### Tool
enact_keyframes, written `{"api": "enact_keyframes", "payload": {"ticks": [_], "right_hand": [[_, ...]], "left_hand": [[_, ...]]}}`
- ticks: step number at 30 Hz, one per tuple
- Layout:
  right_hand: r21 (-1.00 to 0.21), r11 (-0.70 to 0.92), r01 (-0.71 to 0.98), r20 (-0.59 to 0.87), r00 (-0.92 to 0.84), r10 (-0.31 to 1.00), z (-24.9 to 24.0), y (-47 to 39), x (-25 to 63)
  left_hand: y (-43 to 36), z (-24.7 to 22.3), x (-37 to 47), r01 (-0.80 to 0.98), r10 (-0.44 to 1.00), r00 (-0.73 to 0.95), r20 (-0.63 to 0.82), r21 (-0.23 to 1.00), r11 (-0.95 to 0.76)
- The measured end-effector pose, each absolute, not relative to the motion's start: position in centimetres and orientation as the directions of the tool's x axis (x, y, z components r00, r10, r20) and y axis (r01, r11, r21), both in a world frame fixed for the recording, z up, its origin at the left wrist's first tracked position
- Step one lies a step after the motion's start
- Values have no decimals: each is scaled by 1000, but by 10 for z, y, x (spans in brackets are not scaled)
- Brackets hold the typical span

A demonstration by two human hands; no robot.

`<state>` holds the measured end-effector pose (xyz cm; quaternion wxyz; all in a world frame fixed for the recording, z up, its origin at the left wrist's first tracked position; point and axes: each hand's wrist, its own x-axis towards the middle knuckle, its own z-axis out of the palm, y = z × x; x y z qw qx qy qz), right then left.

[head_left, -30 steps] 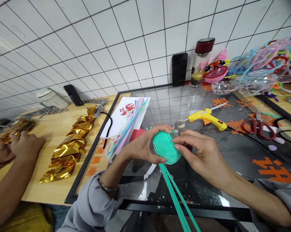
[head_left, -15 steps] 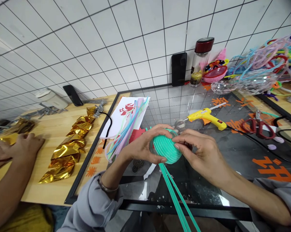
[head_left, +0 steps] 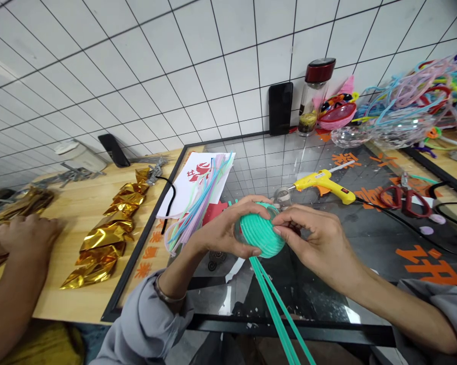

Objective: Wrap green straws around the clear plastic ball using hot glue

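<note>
While, in the head view, the left hand (head_left: 223, 229) curls thumb and fingers around a rounded form (head_left: 261, 235) covered in turquoise pipe cleaners (head_left: 268, 246), above a dark glass tabletop (head_left: 308, 296), the right hand (head_left: 316, 243) pinches the form's right edge; a yellow hot-glue gun (head_left: 325, 185) lies beyond.

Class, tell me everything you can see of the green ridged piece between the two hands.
The green ridged piece is rounded, its close, curved rows looking like fuzzy cord, with a clear, plastic-looking part showing at its left. It is held above the dark tabletop. The left grip cups it, thumb low, fingers over the top; the right grip pinches at its right edge. Its underside is hidden.
</note>
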<state>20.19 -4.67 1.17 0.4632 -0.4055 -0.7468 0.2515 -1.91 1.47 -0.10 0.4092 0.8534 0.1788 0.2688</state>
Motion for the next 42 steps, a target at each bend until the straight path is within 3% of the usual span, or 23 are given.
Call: {"api": "enact_keyframes", "payload": {"ticks": [11,25,42], "right_hand": [[-821,465,333,412,-219,884,10,-35,213],[-842,433,322,323,-341,883,-4,-29,212],[-845,441,303,352,-305,885,-6,-29,210]], "left_hand": [[15,-2,-22,85,517,795,318,785,-614],[12,4,-21,126,528,803,276,787,-604],[11,5,-21,143,554,789,266,797,-586]]}}
